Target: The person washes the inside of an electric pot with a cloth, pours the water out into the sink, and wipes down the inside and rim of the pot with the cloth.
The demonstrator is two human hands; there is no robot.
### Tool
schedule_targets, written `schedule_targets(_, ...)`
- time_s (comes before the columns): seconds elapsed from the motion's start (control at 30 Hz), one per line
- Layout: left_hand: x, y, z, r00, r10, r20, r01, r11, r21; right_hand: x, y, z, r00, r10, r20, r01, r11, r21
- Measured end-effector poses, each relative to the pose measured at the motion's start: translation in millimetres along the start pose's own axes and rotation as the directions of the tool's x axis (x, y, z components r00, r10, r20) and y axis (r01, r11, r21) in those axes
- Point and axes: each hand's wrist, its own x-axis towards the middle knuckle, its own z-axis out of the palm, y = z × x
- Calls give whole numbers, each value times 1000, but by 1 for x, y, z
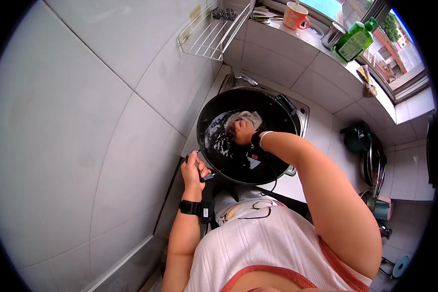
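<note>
A large black pan (273, 108) rests over the sink, with shiny wet patches inside it. My left hand (194, 168) is wrapped round the pan's black side handle (206, 175) at the lower left rim. Inside the pan, my right hand (242, 132) presses a pale, crumpled cloth (248, 117) against the inner surface; its fingers are bent into the cloth. A second black handle (286, 104) stands at the pan's upper right rim. Both wrists wear black bands.
Behind the pan is a metal faucet (244, 78). A wire rack (214, 41) hangs on the left wall. The windowsill holds a red cup (295, 17), a metal cup (333, 36) and a green bottle (355, 43). Dark pots (357, 137) stand at the right.
</note>
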Motion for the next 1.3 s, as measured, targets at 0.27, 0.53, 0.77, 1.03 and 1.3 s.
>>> schedule_targets(0.27,0,-1,-3,999,-28,18,28,1000,-9,12,5,7,998,-39,49,33,993,114)
schedule_targets(0.53,-1,1,-1,999,-22,29,22,1000,-8,8,5,-56,862,482,-156,80,173,982)
schedule_targets(0.77,1,0,-1,1000,-12,20,13,1000,-13,46,30,-41,485,564,-668,286,620,730)
schedule_targets(1.03,0,1,-2,999,-15,36,13,999,34,59,4,-48,507,327,-798,252,828,500)
schedule_targets(1.3,1,1,0,999,-24,37,23,999,34,37,-77,-36,758,-58,-649,533,628,567)
